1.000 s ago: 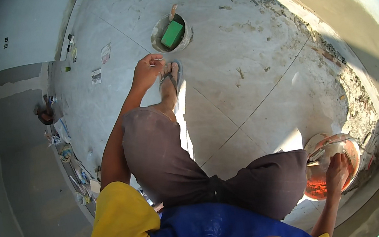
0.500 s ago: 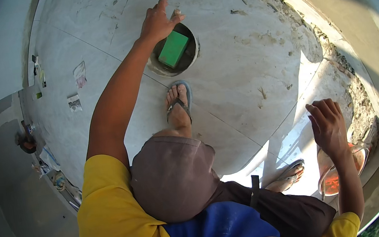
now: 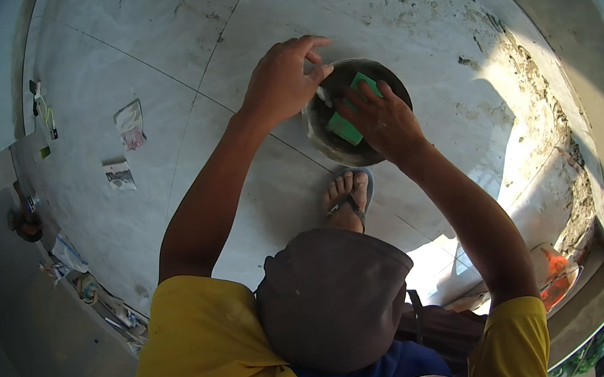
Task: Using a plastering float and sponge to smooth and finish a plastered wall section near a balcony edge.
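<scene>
The right hand (image 3: 395, 125) reaches into the round bucket (image 3: 318, 140) with its fingers a bit spread over the green block (image 3: 345, 130), which lies right under them and peeks out on both sides, but I cannot tell if they grip it or just touch it. The left hand (image 3: 279, 83) is over by the bucket's edge, its thumb and fingers bent and partly open with nothing to be seen in them, and the block is to the right of those fingertips. A foot in a sandal (image 3: 368, 183) is nearer the body than both hands' fingers.
</scene>
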A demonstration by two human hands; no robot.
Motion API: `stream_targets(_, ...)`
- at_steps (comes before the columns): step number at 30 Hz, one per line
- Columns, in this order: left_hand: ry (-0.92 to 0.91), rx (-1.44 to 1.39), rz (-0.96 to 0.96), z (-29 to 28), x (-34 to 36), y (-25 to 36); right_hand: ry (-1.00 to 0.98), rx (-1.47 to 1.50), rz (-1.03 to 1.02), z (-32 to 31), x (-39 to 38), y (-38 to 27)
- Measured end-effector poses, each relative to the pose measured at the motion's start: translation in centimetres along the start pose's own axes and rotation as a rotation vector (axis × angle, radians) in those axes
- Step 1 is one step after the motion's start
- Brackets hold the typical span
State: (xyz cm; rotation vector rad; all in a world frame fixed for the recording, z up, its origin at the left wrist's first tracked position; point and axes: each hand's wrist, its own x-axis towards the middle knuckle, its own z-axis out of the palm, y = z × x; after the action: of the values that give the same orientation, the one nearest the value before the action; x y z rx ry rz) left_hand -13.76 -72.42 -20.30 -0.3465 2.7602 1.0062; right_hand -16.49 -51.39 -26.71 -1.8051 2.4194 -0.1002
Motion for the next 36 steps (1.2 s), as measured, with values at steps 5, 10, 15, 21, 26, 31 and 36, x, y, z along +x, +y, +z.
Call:
stream_targets(5, -0.027, -0.34, -0.192, -2.2, -2.6, -4.0, 0.017, -0.025, -0.087, -0.9, 1.0, 1.3)
stream_targets(10, -0.185, -0.243, -0.22, -4.4, -3.1, -5.2, 0.115, -0.108, -0.101, -4.6, 0.2, 1.5)
stream_targets(15, 0.042, -0.032, -0.072, -6.4, -0.7, -1.5, -0.052, 0.359, 0.234, -9.4, -5.7, 3.9)
stream_targets(21, -0.244, -0.106, 0.282, -5.0, 1.2, 12.8, -0.044, 0.932, 0.666, -10.4, -21.8, 4.2)
stream_targets(26, -0.636, -0.038, 0.766, 3.6, -0.1, 28.1, 0.025, 1.483, 1.32, -6.2, -36.6, -1.5)
stream_targets(31, -0.793, 0.061, 1.145, 15.8, -2.8, 41.8, 0.635, 1.911, 1.381, 2.3, -41.9, -6.4)
stream_targets(36, -0.804, 0.12, 1.343, 30.8, -8.5, 52.3, 1.019, 2.799, 0.866, 5.9, -43.1, -8.2)
